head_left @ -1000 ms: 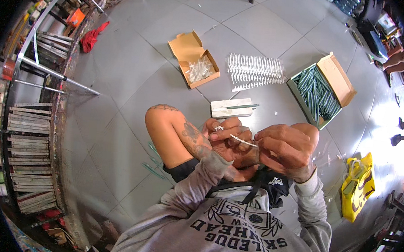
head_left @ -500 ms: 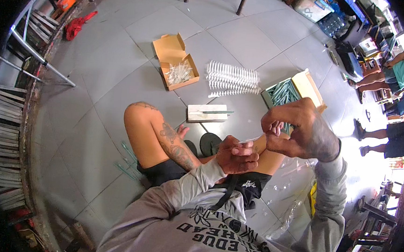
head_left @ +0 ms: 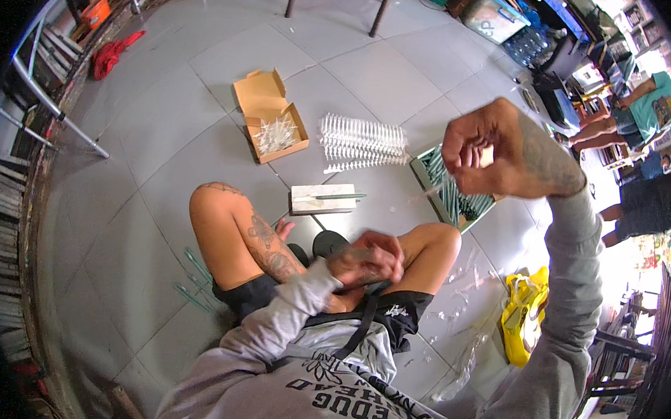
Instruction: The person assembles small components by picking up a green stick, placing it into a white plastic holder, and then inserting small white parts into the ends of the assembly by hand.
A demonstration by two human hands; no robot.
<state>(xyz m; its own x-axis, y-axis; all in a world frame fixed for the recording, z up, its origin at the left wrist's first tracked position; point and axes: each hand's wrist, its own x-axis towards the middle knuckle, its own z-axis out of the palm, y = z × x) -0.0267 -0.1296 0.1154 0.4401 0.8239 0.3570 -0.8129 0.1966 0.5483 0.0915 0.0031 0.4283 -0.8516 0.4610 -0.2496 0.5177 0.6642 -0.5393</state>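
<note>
My right hand [head_left: 483,151] is raised at the right over a box of green pens, its fingers pinched. A thin, blurred clear plastic piece [head_left: 435,190] shows just under its fingertips. Lower, in front of my lap, my left hand [head_left: 367,258] has curled fingers, slightly smeared; whatever it may hold is hidden. Ahead of my left hand, a green pen [head_left: 340,197] lies across a small whitish block [head_left: 305,201] on the floor. The box of green pens [head_left: 467,212] is partly covered by my right hand.
An open cardboard box [head_left: 263,94] holds clear plastic pieces. Beside it lie rows of white-clear pieces [head_left: 362,140]. Several green sticks [head_left: 196,284] lie left of my knee. Plastic scraps [head_left: 461,366] and a yellow bag [head_left: 524,316] are at the right. Other people stand at the far right.
My hands have moved apart: the right went up and forward, the left drew slightly back. The small whitish piece at my left fingertips no longer shows there. The view has shifted.
</note>
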